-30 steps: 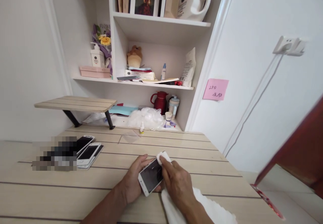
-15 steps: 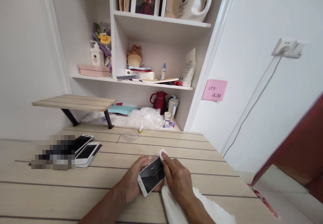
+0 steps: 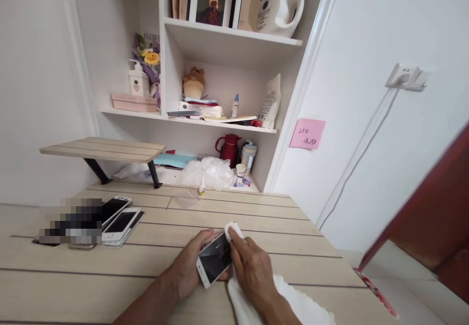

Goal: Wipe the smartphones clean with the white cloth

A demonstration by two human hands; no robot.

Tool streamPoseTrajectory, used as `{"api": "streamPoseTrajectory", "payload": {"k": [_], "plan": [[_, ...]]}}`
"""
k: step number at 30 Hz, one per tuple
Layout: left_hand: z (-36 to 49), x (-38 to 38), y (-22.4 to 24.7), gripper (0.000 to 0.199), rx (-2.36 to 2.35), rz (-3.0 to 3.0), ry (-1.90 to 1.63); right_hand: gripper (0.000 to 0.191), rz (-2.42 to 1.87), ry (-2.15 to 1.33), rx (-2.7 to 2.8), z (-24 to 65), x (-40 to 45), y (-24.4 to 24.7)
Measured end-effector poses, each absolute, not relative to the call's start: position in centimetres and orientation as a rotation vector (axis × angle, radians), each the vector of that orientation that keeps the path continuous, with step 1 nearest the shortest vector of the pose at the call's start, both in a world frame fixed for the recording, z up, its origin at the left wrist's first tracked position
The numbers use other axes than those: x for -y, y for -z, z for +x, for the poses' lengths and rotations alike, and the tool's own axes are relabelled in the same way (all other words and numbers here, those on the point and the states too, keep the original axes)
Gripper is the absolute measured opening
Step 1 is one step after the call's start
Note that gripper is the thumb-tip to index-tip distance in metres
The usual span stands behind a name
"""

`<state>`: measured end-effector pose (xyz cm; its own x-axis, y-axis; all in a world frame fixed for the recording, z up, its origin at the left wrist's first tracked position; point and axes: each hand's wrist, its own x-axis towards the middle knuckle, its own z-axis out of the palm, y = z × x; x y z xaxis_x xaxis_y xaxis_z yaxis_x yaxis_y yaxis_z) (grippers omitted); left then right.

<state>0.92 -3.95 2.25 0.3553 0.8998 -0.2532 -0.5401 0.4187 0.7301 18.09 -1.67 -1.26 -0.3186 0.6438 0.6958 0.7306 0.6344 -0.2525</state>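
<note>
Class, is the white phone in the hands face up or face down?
Face up: the dark screen of the white smartphone shows from above, cradled in the left hand.

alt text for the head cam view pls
A person's left hand holds a white phone at a wooden table while the right hand presses a white pad to its top corner. A white cloth lies beneath the right wrist; two more phones sit left.

Cotton pad [image 3: 233,230] — showing more along the phone's [image 3: 214,260] top edge, head view swung slightly rightward
</note>
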Motion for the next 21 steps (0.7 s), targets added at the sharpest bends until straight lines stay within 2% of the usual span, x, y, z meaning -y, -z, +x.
{"api": "streamPoseTrajectory", "payload": {"k": [3,8,21], "plan": [[1.07,4.06,-2.34,0.037,-0.725,0.567,-1.070,0.038,-1.002,0.121,2.118,17.72,1.81,1.40],[1.07,4.08,-2.45,0.041,-0.678,0.615,-1.004,0.037,-1.167,0.153,1.941,18.25,1.19,1.29],[0.71,3.90,-1.94,0.039,-0.730,0.556,-1.086,0.037,-1.033,0.037,2.058,17.83,1.78,1.65]]}}
